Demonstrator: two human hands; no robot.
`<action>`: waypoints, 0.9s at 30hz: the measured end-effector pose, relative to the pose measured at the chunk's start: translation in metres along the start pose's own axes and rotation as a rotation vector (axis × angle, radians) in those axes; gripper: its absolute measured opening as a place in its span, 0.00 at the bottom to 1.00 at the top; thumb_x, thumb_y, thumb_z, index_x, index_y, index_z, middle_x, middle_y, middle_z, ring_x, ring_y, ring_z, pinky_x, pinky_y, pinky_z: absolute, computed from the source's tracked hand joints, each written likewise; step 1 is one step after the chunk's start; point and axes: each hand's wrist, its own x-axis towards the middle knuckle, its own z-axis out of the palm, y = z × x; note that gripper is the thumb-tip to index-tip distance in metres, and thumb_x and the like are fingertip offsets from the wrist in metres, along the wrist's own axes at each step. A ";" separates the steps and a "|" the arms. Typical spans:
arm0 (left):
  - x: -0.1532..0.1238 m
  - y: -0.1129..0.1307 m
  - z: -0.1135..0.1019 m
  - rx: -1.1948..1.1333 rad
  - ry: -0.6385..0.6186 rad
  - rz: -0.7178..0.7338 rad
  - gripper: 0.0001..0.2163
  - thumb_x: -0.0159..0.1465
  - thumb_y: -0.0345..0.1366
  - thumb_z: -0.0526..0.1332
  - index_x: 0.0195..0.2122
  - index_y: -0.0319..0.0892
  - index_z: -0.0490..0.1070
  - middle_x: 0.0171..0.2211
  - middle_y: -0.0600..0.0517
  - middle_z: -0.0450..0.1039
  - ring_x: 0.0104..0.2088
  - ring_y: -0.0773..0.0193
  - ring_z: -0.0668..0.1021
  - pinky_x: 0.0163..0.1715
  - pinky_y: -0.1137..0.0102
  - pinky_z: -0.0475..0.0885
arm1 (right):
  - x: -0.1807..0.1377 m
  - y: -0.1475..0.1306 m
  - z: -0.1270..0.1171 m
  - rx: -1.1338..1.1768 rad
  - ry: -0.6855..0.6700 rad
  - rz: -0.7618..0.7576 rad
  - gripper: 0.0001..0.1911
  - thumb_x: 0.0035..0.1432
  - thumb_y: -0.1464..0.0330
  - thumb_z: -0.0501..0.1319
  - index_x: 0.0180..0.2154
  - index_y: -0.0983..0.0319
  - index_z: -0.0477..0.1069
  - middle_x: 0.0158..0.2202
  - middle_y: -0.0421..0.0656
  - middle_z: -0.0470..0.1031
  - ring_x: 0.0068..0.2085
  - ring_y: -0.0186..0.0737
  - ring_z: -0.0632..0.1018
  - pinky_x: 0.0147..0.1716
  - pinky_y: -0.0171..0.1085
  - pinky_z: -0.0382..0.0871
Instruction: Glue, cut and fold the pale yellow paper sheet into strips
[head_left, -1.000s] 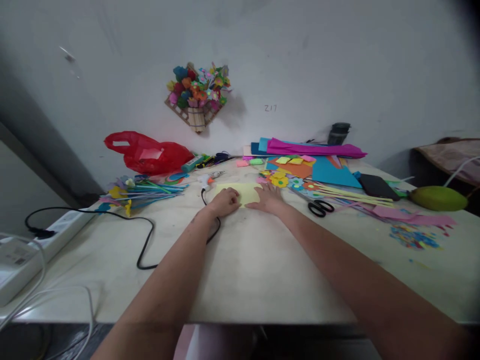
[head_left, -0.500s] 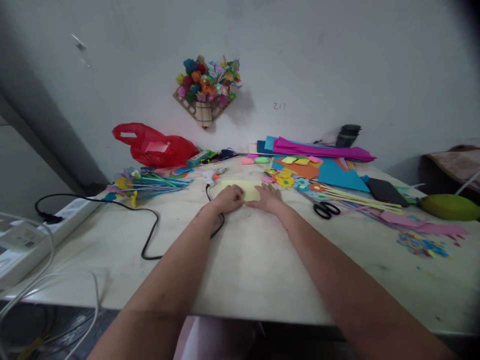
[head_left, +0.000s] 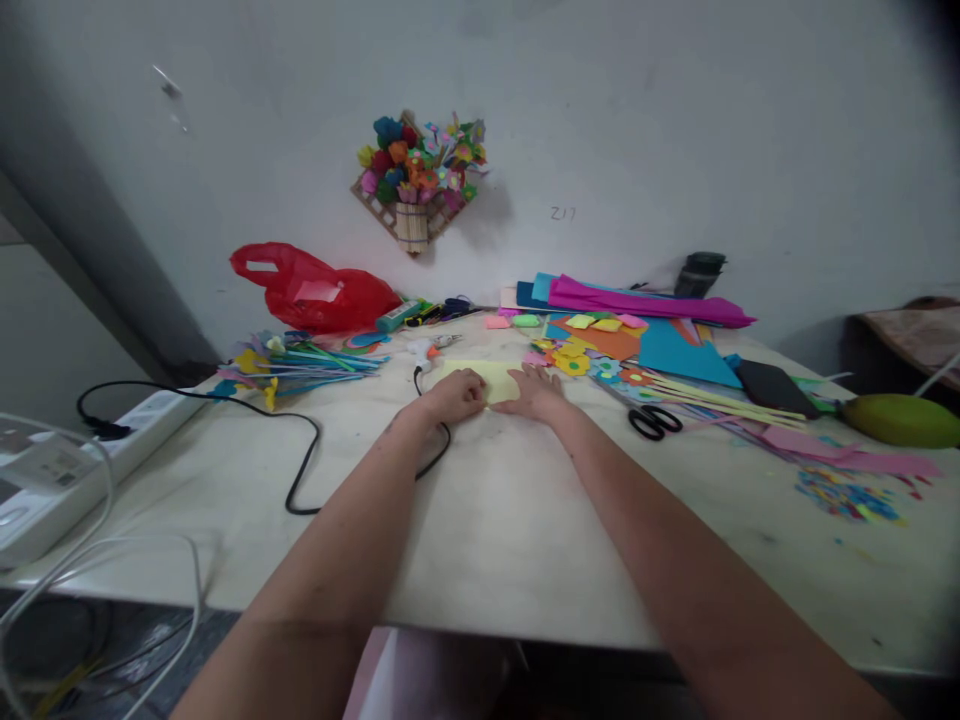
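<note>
A pale yellow sheet point(head_left: 498, 380) lies flat on the table between my two hands; whether it is paper or thin foam I cannot tell. My left hand point(head_left: 456, 395) rests on its left part, fingers curled together at the near edge. Over the right part, my right hand point(head_left: 537, 393) lies with fingers stretched and the thumb pointing left along the near edge. Just behind my left hand is a white glue gun point(head_left: 422, 352), its black cord point(head_left: 304, 465) running under my left forearm.
Scissors point(head_left: 654, 421), foam flowers point(head_left: 574, 362) and yellow strips point(head_left: 727, 396) lie to the right, before coloured sheets point(head_left: 679, 350). Paper scraps point(head_left: 851, 495) are further right. On the left are stemmed flowers point(head_left: 300, 365), a red plastic bag point(head_left: 322, 298) and a power strip point(head_left: 142, 425).
The view has shifted very slightly. Both hands keep about the same place on the yellow sheet, and nothing else has visibly moved.
</note>
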 end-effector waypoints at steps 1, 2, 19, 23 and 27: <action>-0.001 0.000 -0.002 -0.004 -0.003 -0.003 0.03 0.50 0.32 0.59 0.21 0.39 0.68 0.38 0.48 0.72 0.37 0.64 0.73 0.37 0.71 0.68 | 0.000 0.002 0.000 -0.002 0.000 -0.001 0.47 0.43 0.42 0.54 0.61 0.57 0.49 0.64 0.47 0.41 0.63 0.51 0.43 0.56 0.52 0.39; -0.002 -0.001 -0.003 -0.007 -0.005 -0.007 0.03 0.50 0.32 0.60 0.21 0.39 0.68 0.38 0.49 0.72 0.37 0.63 0.73 0.37 0.71 0.68 | 0.000 0.004 0.000 -0.005 0.002 -0.003 0.47 0.43 0.42 0.54 0.61 0.58 0.49 0.64 0.47 0.41 0.63 0.51 0.43 0.56 0.52 0.39; -0.003 -0.009 -0.003 -0.151 0.021 -0.056 0.04 0.48 0.34 0.62 0.23 0.40 0.71 0.39 0.50 0.74 0.39 0.64 0.74 0.38 0.72 0.68 | -0.005 0.011 -0.002 -0.030 0.058 -0.024 0.44 0.46 0.42 0.52 0.59 0.59 0.52 0.63 0.47 0.45 0.62 0.52 0.44 0.56 0.51 0.37; -0.002 -0.011 -0.003 -0.177 0.013 -0.064 0.04 0.48 0.35 0.62 0.22 0.40 0.70 0.39 0.50 0.74 0.38 0.65 0.74 0.38 0.72 0.68 | -0.004 0.006 -0.001 -0.015 0.041 -0.017 0.44 0.46 0.42 0.52 0.59 0.59 0.52 0.63 0.47 0.45 0.62 0.51 0.44 0.56 0.51 0.37; -0.001 -0.014 -0.001 -0.193 0.006 -0.058 0.05 0.49 0.35 0.61 0.21 0.39 0.69 0.39 0.49 0.73 0.37 0.65 0.74 0.38 0.72 0.68 | -0.001 0.005 0.002 -0.008 0.043 -0.006 0.44 0.46 0.42 0.51 0.59 0.59 0.53 0.63 0.47 0.46 0.62 0.51 0.45 0.56 0.51 0.38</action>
